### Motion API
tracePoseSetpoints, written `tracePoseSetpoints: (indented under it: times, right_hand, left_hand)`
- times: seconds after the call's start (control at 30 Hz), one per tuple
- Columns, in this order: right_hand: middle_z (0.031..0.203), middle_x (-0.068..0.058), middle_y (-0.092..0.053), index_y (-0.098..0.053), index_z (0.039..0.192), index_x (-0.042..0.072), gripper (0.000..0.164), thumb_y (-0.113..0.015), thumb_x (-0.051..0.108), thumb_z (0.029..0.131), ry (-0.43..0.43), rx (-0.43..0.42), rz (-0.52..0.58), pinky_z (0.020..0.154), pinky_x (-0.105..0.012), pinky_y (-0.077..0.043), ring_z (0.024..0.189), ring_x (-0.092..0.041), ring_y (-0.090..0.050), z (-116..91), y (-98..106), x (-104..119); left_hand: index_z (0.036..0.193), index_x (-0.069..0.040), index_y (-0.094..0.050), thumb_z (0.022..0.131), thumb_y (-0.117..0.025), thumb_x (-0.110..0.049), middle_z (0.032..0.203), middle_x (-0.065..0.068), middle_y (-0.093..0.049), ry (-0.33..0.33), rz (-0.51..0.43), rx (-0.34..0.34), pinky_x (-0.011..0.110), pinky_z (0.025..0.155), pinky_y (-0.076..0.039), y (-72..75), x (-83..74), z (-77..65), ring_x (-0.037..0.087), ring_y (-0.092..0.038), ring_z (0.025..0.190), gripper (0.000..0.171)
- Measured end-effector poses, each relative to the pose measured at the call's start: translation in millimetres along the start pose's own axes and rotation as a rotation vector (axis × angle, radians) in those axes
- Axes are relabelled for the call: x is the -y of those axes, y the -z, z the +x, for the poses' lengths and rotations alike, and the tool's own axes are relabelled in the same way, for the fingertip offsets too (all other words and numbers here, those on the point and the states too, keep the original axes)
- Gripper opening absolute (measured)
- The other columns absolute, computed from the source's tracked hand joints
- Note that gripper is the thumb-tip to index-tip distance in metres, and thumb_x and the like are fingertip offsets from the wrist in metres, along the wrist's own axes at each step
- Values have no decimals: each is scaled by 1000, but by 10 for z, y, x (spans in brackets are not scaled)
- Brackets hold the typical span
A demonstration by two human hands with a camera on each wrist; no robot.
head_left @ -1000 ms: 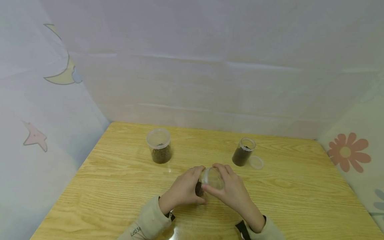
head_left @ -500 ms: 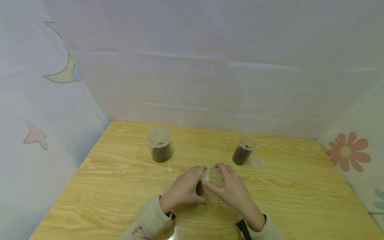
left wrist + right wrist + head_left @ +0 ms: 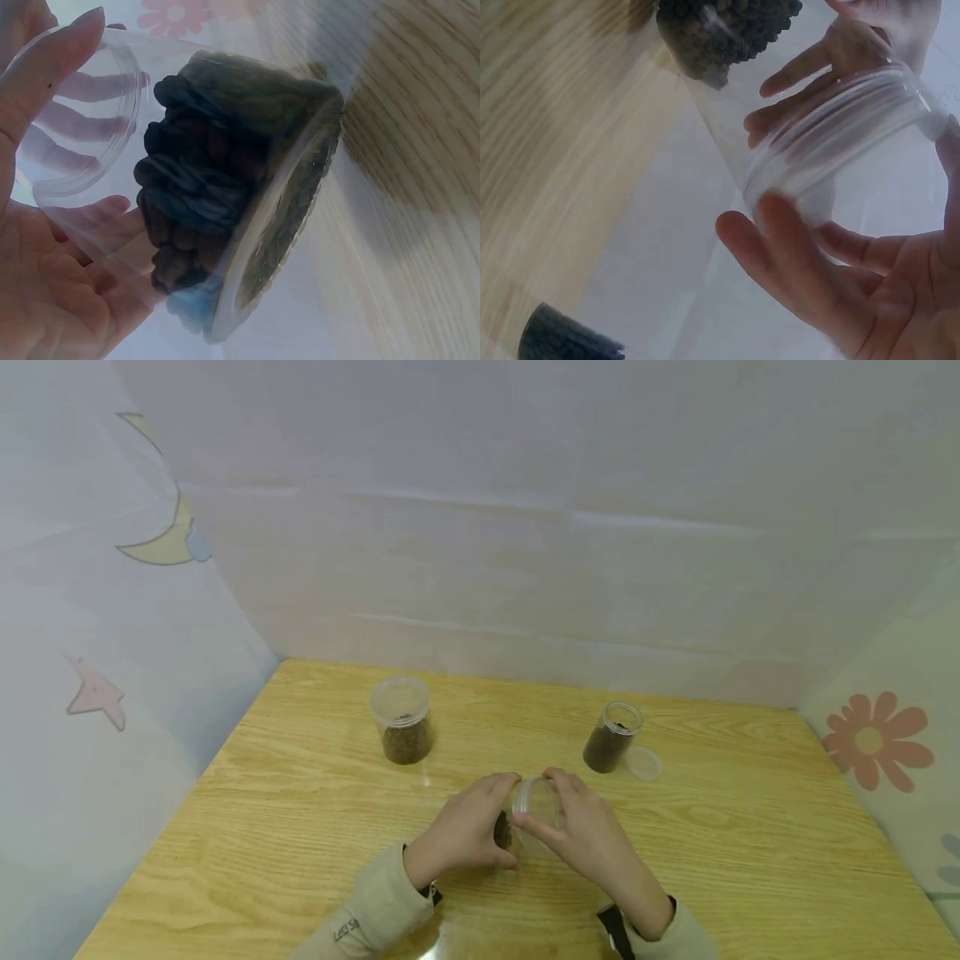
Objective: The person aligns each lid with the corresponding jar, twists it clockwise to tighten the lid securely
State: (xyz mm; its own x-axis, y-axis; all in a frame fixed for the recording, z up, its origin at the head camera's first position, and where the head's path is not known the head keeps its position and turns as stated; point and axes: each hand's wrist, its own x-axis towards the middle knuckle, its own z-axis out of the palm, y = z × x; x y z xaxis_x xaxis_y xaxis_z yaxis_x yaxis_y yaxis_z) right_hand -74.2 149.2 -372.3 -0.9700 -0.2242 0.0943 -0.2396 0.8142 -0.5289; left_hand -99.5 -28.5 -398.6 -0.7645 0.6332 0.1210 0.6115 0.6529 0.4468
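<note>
A clear plastic jar point(image 3: 202, 172), part filled with dark bean-like pieces, is tilted on its side just above the table. My left hand point(image 3: 468, 822) grips its body, thumb on the near side. At the jar's mouth end, my right hand point(image 3: 588, 835) holds the clear ringed lid point(image 3: 847, 127), fingers and thumb curled about its edge. Whether the lid is seated on the threads I cannot tell. In the head view the hands hide much of the jar.
A wider clear jar point(image 3: 407, 739) of brown pieces stands at the back left. Further right, a narrower jar point(image 3: 607, 747) with dark contents stands beside a loose clear lid point(image 3: 643, 763). Printed cloth point(image 3: 487, 568) walls in the wooden table point(image 3: 300, 810).
The head view has shifted slightly. My right hand and the lid have moved a little to the right, while my left hand keeps its grip on the jar.
</note>
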Motion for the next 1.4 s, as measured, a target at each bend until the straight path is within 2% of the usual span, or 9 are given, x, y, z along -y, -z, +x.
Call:
tracePoseSetpoints:
  times: [0.13, 0.2, 0.27, 0.43, 0.5, 0.63, 0.93, 1.2, 1.4]
  right_hand:
    - [123, -19, -54, -48, 126, 1, 73, -61, 54, 78, 19, 5, -15, 79, -49, -48, 103, -37, -56, -21, 67, -38]
    - [127, -17, -51, -47, 129, 4, 71, -62, 52, 79, 67, 7, 15, 83, -52, -45, 110, -37, -52, -38, 104, -82]
    - [132, -16, -45, -44, 132, 5, 71, -67, 45, 78, 157, 14, 53, 86, -55, -42, 116, -38, -45, -58, 145, -136]
    - [139, -13, -34, -41, 135, 9, 83, -81, 32, 65, 423, 41, 80, 86, -56, -42, 122, -37, -37, -81, 214, -257]
    - [140, -12, -33, -41, 135, 10, 85, -82, 31, 64, 492, 50, 73, 85, -55, -43, 122, -37, -36, -77, 215, -289]
    - [140, -14, -33, -39, 137, 9, 86, -82, 28, 64, 575, 60, 79, 83, -54, -44, 122, -37, -37, -63, 195, -328]
    - [139, -11, -34, -41, 135, 9, 86, -84, 17, 61, 627, 49, 80, 79, -49, -48, 119, -35, -39, -43, 165, -324]
    - [137, -8, -37, -44, 134, 11, 86, -85, 18, 59, 609, 29, 55, 83, -50, -46, 121, -33, -38, -24, 152, -313]
    - [131, -9, -42, -45, 132, 11, 84, -85, 21, 59, 597, 2, 30, 81, -47, -47, 116, -31, -43, -17, 152, -288]
  left_hand:
    - [134, -1, -37, 59, -85, -38, 131, 12, -46, -6, 16, 11, 38, 91, -44, 2, -5, 13, 25, -46, 118, 97]
    - [134, -1, -37, 58, -85, -38, 131, 12, -46, -3, 14, 14, 37, 90, -45, -3, -3, 16, 25, -47, 118, 97]
    - [134, -1, -37, 58, -85, -38, 131, 12, -46, -1, 8, 15, 37, 90, -45, -8, 1, 17, 25, -47, 117, 97]
    - [133, -1, -37, 57, -86, -38, 131, 12, -47, -8, 11, 11, 37, 89, -46, -10, 8, 14, 25, -48, 116, 97]
    - [133, -1, -37, 58, -85, -38, 131, 12, -46, -11, 13, 11, 37, 89, -46, -7, 10, 11, 25, -48, 116, 97]
    - [133, -2, -37, 58, -86, -37, 131, 12, -47, -13, 4, 10, 38, 89, -46, -6, 15, 10, 25, -48, 116, 96]
    - [133, -2, -37, 59, -85, -37, 130, 12, -47, 1, -5, 15, 38, 88, -46, -10, 25, 12, 25, -48, 116, 95]
    - [133, -2, -36, 59, -85, -37, 130, 12, -47, 2, -2, 13, 38, 87, -47, -8, 35, 8, 25, -48, 116, 95]
    - [133, -3, -36, 60, -85, -37, 129, 12, -47, -2, -1, 11, 38, 86, -47, -4, 42, 5, 25, -49, 115, 94]
